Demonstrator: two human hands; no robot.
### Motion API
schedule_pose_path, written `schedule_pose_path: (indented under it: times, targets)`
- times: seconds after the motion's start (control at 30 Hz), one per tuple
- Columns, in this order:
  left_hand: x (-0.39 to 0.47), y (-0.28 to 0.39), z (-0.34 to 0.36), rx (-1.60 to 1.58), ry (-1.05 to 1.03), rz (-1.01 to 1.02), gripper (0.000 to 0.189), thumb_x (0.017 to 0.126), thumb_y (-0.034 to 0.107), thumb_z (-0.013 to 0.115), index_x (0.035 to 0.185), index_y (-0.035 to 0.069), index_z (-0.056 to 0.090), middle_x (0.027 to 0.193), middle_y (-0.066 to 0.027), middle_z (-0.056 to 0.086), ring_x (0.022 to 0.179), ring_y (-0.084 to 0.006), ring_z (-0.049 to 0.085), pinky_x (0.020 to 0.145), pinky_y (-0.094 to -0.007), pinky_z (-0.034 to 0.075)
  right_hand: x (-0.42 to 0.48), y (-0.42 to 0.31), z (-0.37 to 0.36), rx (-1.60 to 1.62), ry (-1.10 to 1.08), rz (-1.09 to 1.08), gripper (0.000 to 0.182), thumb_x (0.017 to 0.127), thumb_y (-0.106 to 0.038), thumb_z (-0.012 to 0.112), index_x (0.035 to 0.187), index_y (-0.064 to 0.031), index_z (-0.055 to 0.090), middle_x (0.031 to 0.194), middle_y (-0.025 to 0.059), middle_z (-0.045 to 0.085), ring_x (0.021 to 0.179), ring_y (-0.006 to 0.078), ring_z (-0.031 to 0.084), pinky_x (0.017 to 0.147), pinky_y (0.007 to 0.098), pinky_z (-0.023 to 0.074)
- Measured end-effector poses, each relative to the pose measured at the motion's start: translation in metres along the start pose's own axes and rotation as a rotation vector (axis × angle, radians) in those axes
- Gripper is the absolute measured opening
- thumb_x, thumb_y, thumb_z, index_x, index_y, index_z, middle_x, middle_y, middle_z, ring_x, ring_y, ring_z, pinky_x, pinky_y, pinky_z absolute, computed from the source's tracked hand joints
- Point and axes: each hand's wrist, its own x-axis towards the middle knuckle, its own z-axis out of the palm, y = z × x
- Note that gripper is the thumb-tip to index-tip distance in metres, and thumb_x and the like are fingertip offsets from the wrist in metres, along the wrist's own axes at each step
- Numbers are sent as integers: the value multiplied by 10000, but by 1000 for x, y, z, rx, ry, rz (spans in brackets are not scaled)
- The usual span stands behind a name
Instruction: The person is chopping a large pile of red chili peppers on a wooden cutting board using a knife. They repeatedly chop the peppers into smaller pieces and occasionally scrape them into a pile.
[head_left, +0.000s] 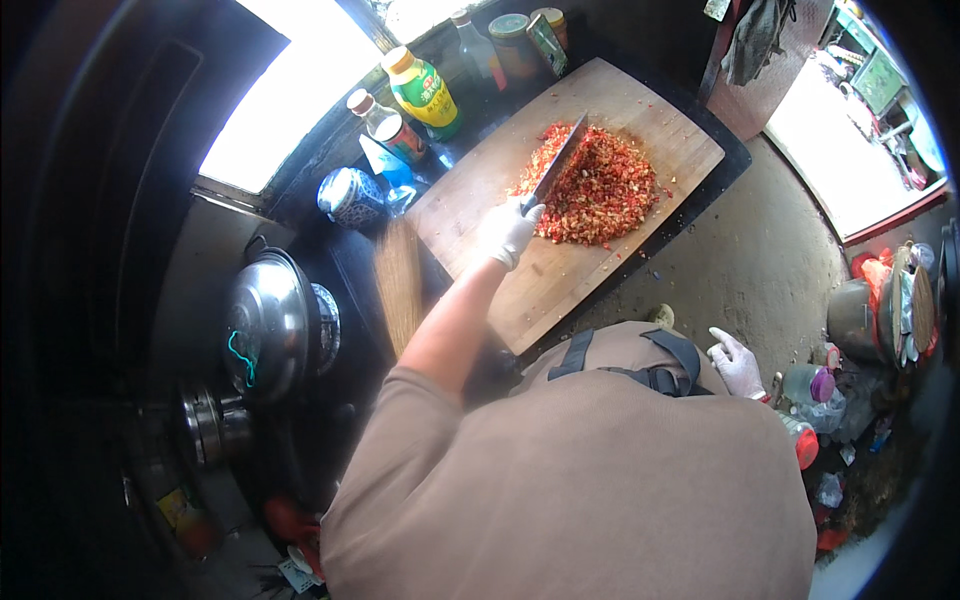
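Note:
My left hand (506, 231), in a white glove, grips the handle of a kitchen knife (559, 161). The blade stretches away from me over a pile of chopped red chillies (600, 187), mixed with pale bits. Beneath the pile is a wooden cutting board (480, 202), with scattered scraps around it. My right hand (736, 364), gloved too, hangs low beside my hip, away from the board. It holds nothing; its index finger is extended and other fingers are partly curled.
Along the window side stand a yellow-green bottle (426, 94), glass bottles (386, 127) and a blue-and-white jar (351, 197). A metal pan lid (270, 326) is at left, near a straw-coloured bundle (397, 285). Plastic jars (806, 386) and a bucket (855, 319) stand right, below a doorway.

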Motion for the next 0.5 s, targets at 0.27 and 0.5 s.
schedule_pose_path:
  times: [0.27, 0.5]
  targets:
    - [-4, -18, 19, 124, -91, -36, 371, 853, 412, 518, 918, 57, 603, 847, -197, 628, 820, -349, 598, 751, -410, 456, -2, -2, 6, -91, -16, 52, 364, 829, -193, 568, 1174, -80, 560, 792, 91, 630, 647, 149, 592, 643, 282, 475]
    - [-4, 31, -27, -56, -69, 10, 345, 853, 403, 520, 922, 75, 604, 881, -190, 627, 827, -355, 594, 750, -419, 456, 0, 2, 2, -80, -16, 105, 364, 823, -222, 578, 1164, -97, 567, 819, 114, 638, 690, 211, 603, 659, 317, 478]
